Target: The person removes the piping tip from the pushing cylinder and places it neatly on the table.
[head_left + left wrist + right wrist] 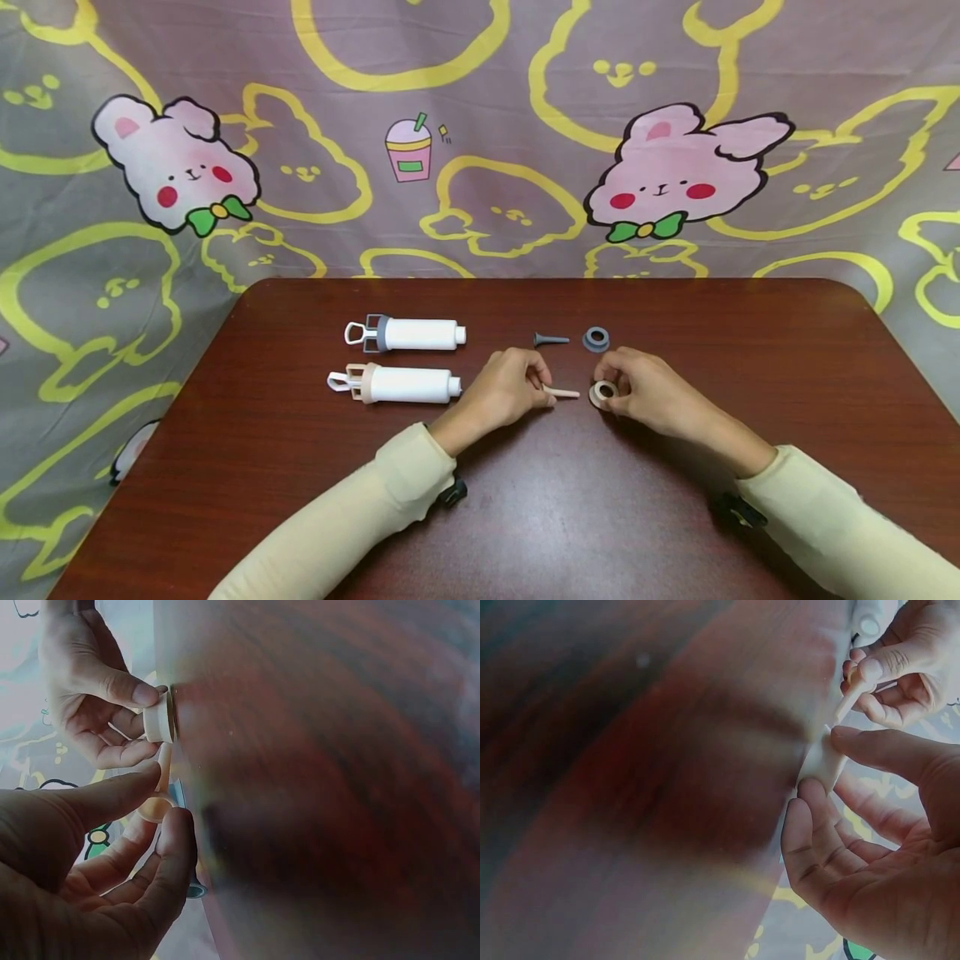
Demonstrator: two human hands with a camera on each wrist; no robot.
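Between thumb and fingers my left hand (506,390) pinches the wide end of a small peach funnel-shaped nozzle (564,393). Its thin stem points right, toward my other hand. My right hand (652,393) holds a beige flanged ring (595,397) by its rim, thumb on the near side and fingers on the far side. In the left wrist view the stem tip comes close to the ring (156,724). The right wrist view shows the ring (823,761) between thumb and fingertips, with the nozzle (849,703) just beyond it.
Behind my hands lie a grey funnel-shaped nozzle (553,339) and a grey flanged ring (596,339). To the left are two white hand pumps with looped handles, one with a grey collar (420,333), one with a peach collar (411,385). A patterned cloth (480,125) hangs behind the brown table (540,517).
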